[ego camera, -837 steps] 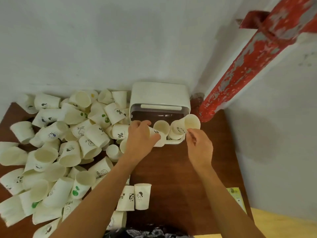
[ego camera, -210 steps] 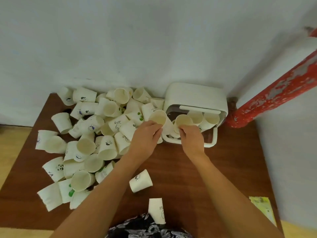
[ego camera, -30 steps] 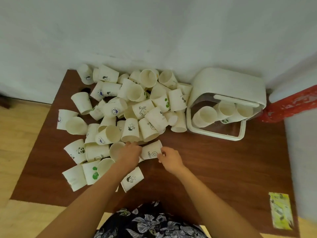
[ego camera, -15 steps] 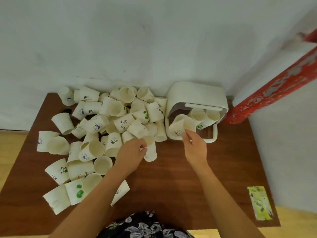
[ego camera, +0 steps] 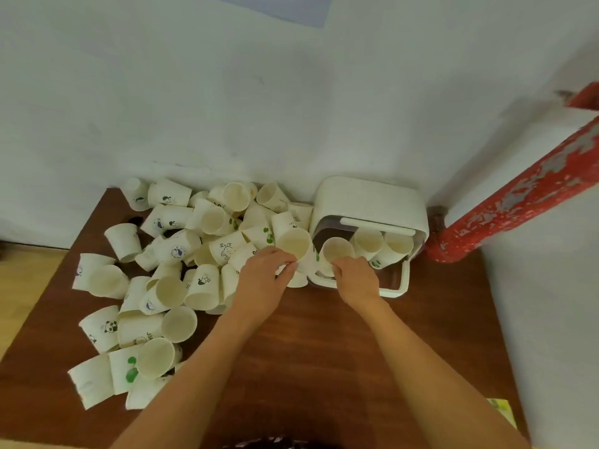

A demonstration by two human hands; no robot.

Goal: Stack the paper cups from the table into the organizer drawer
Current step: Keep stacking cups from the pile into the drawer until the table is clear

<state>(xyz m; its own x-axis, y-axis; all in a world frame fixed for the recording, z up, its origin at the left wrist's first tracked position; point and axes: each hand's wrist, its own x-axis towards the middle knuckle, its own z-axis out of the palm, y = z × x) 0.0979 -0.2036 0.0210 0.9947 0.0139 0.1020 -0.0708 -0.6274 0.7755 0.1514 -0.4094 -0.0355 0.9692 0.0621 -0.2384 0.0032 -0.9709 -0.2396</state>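
Cup in each hand at the drawer mouth, mid-loading

Well left of the organizer drawer (ego camera: 390, 288) a loose heap of paper cups (ego camera: 168, 270) covers the wooden bench (ego camera: 324, 351); nearer, just left of the drawer's front corner, the left hand (ego camera: 264, 280) has its grip curled round a tilted cup (ego camera: 293, 246), mouth toward the camera; at the drawer's left end the right hand (ego camera: 355, 278) pinches the lower rim of a second cup (ego camera: 337, 251) that leans in the drawer beside two more cup stacks (ego camera: 384, 246) to its right. The step looks like nesting cups into the leftmost stack; next, the left hand's cup likely needs aligning and sliding into the one the right hand steadies
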